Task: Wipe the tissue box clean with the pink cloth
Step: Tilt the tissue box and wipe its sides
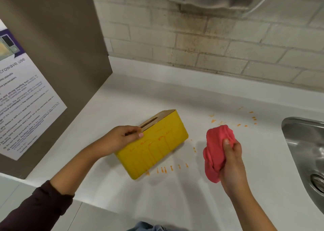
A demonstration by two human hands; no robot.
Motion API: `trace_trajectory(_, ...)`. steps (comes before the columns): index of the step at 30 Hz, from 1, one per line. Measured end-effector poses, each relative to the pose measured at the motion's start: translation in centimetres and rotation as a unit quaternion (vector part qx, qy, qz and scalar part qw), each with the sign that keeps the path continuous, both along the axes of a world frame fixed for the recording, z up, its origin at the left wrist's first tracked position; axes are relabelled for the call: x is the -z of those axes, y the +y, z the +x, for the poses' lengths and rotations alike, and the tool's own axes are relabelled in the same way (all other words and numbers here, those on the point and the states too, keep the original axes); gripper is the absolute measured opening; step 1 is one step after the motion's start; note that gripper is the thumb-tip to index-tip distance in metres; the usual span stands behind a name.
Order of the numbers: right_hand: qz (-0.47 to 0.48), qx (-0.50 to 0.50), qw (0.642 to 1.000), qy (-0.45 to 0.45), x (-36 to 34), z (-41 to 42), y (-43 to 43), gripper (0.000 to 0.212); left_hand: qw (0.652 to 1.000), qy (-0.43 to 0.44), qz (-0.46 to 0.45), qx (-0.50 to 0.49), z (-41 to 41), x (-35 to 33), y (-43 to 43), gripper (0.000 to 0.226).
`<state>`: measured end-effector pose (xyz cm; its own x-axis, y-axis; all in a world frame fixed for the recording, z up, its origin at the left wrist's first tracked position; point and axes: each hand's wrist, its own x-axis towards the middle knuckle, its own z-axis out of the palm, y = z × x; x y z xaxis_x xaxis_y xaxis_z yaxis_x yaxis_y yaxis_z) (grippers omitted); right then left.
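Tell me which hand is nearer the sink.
Right. The right hand, holding the pink cloth, is over the counter just left of the sink. The left hand grips the tissue box, farther left.

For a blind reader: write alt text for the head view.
A left hand grips a yellow tissue box, streaked with orange drips, on a white counter; the right hand holds a pink cloth beside it, not touching. A steel sink is at right.
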<state>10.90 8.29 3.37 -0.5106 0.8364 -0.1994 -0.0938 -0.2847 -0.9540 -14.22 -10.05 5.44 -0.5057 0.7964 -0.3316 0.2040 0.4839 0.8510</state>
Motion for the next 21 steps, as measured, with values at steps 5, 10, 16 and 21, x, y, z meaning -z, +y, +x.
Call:
trace_trajectory(5,0.132,-0.043,0.989,-0.041,-0.5,-4.3,-0.7,0.026,0.999,-0.002,-0.044,-0.002,-1.1,-0.2,-2.7,0.011)
trace_trajectory(10,0.221,-0.071,0.973,-0.002,0.1,-7.9,-2.1,0.022,0.998,-0.04,-0.048,-0.017,-1.7,-0.6,-3.7,0.016)
trace_trajectory(16,0.285,0.004,0.958,0.002,1.5,-11.4,-4.0,0.031,0.996,-0.075,-0.045,-0.024,-1.8,0.1,-3.6,0.026)
trace_trajectory(21,0.37,-0.024,0.927,-0.051,2.0,-13.2,-4.7,0.031,0.995,-0.088,-0.035,-0.02,-2.1,0.9,-3.7,0.029)
